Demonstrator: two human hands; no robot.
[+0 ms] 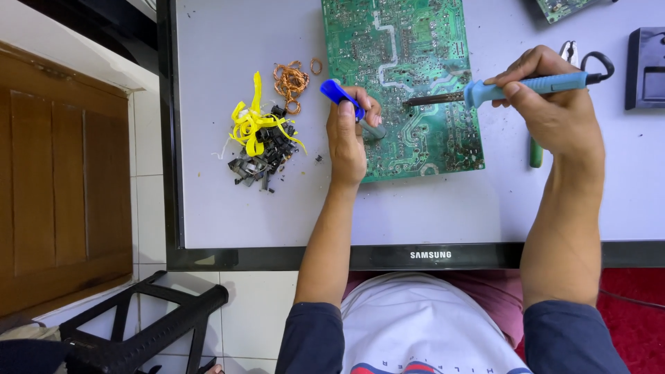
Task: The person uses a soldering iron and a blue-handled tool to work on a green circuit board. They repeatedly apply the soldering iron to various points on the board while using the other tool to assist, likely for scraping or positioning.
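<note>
Right hand [551,114] fingers closed around a blue soldering iron [526,86], tip on the green circuit board [402,76]; left hand [348,135] fingers grip a blue-capped desoldering pump [350,104] against it.

A pale flat panel [228,208] (dark-framed) bears a green circuit board [405,41], copper coils [291,79] and yellow scraps [253,125].

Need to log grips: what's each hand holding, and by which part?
Right hand grips the soldering iron by its blue handle. Left hand holds a blue-handled tool around its shaft.
</note>
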